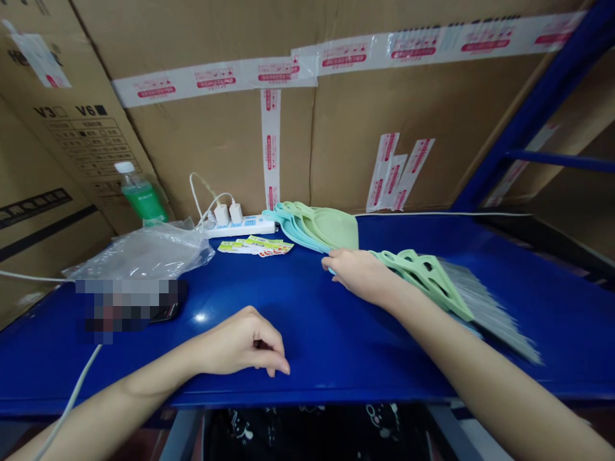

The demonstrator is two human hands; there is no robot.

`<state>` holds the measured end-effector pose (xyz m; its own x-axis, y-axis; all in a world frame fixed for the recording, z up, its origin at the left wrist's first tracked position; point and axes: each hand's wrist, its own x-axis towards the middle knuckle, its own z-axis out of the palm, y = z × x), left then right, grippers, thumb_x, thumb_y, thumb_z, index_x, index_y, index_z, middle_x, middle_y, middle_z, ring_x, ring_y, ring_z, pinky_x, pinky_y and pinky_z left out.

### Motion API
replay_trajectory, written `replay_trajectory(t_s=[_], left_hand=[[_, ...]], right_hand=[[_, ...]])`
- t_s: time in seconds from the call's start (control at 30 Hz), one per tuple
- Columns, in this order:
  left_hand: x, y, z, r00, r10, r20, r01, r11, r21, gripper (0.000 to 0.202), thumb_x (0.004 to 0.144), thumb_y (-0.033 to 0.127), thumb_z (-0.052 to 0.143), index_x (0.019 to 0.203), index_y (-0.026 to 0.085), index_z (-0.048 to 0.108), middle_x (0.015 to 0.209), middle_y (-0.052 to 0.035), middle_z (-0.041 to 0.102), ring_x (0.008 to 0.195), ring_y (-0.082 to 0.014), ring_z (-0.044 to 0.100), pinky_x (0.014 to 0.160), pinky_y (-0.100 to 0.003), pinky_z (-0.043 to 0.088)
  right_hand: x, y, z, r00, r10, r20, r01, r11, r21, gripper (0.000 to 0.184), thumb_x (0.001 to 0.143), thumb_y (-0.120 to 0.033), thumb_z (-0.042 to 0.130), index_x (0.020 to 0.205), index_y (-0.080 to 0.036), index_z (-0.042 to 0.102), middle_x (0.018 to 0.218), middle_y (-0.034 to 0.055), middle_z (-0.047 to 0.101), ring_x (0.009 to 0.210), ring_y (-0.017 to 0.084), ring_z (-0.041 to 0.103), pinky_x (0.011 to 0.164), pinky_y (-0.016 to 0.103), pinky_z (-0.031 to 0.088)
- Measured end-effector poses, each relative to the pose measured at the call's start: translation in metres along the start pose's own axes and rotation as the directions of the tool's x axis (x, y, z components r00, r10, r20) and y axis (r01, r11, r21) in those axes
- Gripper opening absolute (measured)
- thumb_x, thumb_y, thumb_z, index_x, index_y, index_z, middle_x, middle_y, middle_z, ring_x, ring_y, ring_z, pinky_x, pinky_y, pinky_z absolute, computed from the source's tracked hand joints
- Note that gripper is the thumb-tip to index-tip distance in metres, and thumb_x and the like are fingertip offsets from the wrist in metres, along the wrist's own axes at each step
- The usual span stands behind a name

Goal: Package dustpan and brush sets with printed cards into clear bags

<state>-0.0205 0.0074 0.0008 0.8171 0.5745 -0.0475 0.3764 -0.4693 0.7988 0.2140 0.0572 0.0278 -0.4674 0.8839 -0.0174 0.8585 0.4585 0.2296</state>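
Note:
My left hand rests on the blue tabletop near its front edge, fingers loosely curled in, with nothing seen in them. Farther forward and to the right, my right hand has its fingers closed on a light blue plastic piece; only a bit of it shows under the fingertips, the rest is hidden. Just beyond the fingers lies a fanned stack of small dustpans, light green over light blue. Beside my right wrist, hand brushes with green handles and grey bristles overlap in a pile, partly behind my forearm.
Behind stand taped cardboard boxes. A white power strip with chargers, flat printed packets, a clear plastic bag and a green bottle lie or stand toward the back left. A blurred-out dark object lies left.

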Motion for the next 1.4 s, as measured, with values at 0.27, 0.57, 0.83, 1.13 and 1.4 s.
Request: replay_trajectory(t_s=[0.27,0.57,0.83,1.13,1.4], left_hand=[[-0.001,-0.002,0.001,0.998,-0.056,0.003,0.056,0.995,-0.084,0.032,0.082,0.041,0.063,0.063,0.015,0.063,0.053,0.0013,0.063,0.047,-0.0071,0.055,0.049,-0.015,0.041],[0.003,0.001,0.002,0.995,0.102,0.014,-0.103,0.988,0.116,0.054,0.079,0.060,0.054,0.049,0.016,0.060,0.047,0.0009,0.050,0.051,-0.0091,0.040,0.053,-0.023,0.033],[0.000,0.005,-0.002,0.997,0.050,-0.053,-0.041,0.987,0.156,0.039,0.092,0.038,0.049,0.065,0.015,0.064,0.061,0.0006,0.058,0.060,-0.0087,0.054,0.061,-0.018,0.040],[0.000,-0.004,-0.002,0.959,0.055,-0.279,0.044,0.941,0.337,0.011,0.080,0.010,0.055,0.084,0.017,0.063,0.058,0.0072,0.045,0.051,-0.0062,0.043,0.053,-0.016,0.034],[-0.003,-0.004,-0.004,0.992,-0.011,-0.125,0.014,1.000,0.022,0.013,0.068,0.027,0.078,0.069,0.015,0.072,0.065,0.0006,0.062,0.057,-0.0080,0.055,0.055,-0.017,0.043]], right_hand=[[0.000,0.010,0.003,1.000,-0.014,0.012,0.014,0.999,0.040,0.018,0.080,-0.006,0.056,0.092,-0.018,0.064,0.096,0.0078,0.067,0.087,0.022,0.065,0.060,0.026,0.039],[0.003,0.013,0.008,1.000,-0.025,0.000,0.025,0.999,0.036,0.023,0.081,-0.005,0.053,0.099,-0.017,0.063,0.098,0.0090,0.067,0.087,0.022,0.064,0.061,0.027,0.041],[0.001,0.002,0.015,0.970,-0.158,-0.185,0.158,0.987,-0.012,0.015,0.085,-0.019,0.056,0.098,-0.016,0.063,0.093,0.0106,0.067,0.090,0.024,0.061,0.078,0.034,0.045],[0.002,-0.011,0.013,0.947,-0.248,-0.204,0.265,0.963,0.057,0.018,0.086,-0.017,0.055,0.101,-0.013,0.064,0.096,0.0111,0.066,0.093,0.025,0.059,0.083,0.038,0.045],[0.003,-0.011,0.019,0.924,-0.285,-0.256,0.322,0.940,0.116,0.016,0.085,-0.017,0.055,0.099,-0.016,0.064,0.093,0.0088,0.066,0.090,0.024,0.058,0.081,0.038,0.045]])
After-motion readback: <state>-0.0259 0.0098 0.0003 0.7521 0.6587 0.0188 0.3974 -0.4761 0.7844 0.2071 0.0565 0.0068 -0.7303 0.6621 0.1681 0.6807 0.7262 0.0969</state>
